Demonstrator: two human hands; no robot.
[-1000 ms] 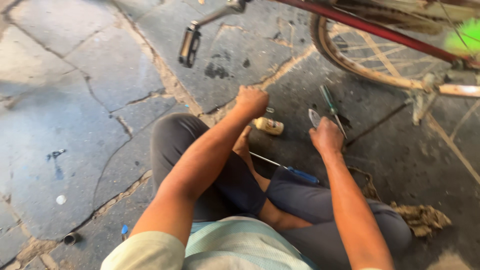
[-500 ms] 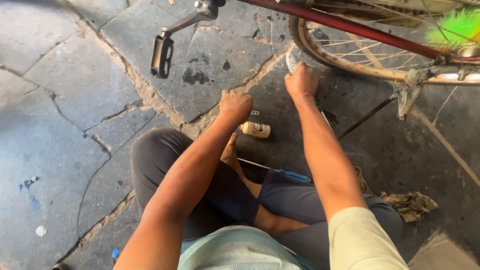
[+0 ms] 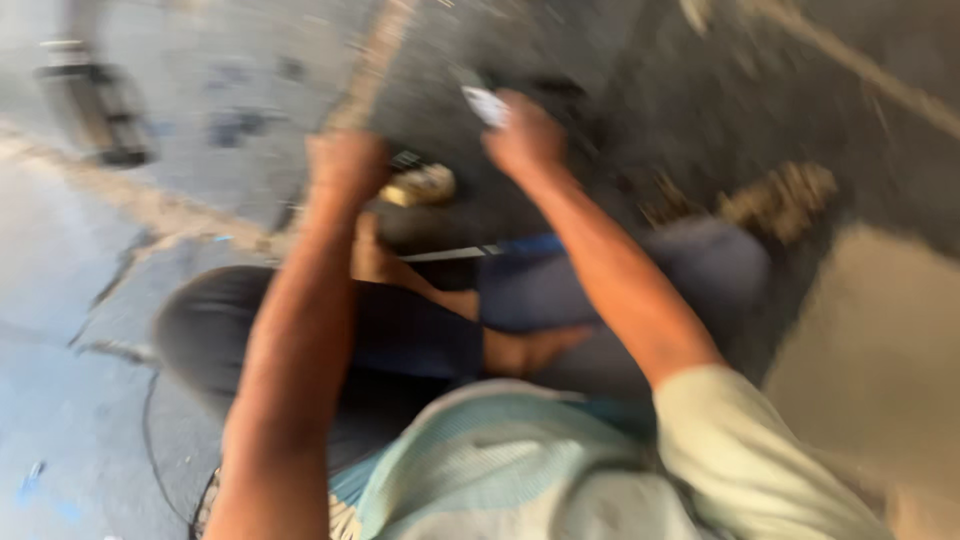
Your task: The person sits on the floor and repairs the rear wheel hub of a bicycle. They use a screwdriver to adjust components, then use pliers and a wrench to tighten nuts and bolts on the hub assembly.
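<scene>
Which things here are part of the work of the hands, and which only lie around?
In use:
- right hand with a small pale object, too blurred to identify
- left hand near a small tan container

Lying about:
- blue-handled screwdriver
- pedal
- rag

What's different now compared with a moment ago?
The right hand has come back from the bicycle wheel toward the person, with a small pale thing at its fingers; blur hides what it is. The bicycle has left the view as the head turned. The left hand stays beside the small yellowish container, the blue-handled screwdriver lies on the ground as before, and the person remains seated.
</scene>
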